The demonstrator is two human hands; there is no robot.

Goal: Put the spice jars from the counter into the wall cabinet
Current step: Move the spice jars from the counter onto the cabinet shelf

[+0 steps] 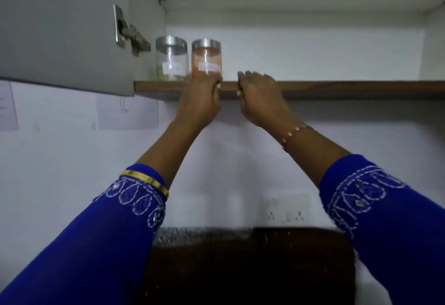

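Orange spice jar [206,58] on shelf [337,86], left hand [202,97] gripping base

Two steel-lidded spice jars [187,59] stand upright, side by side, on the cabinet shelf [337,86].

White labels on left jar [171,58] and orange jar [206,58]: writing blurred, unreadable.
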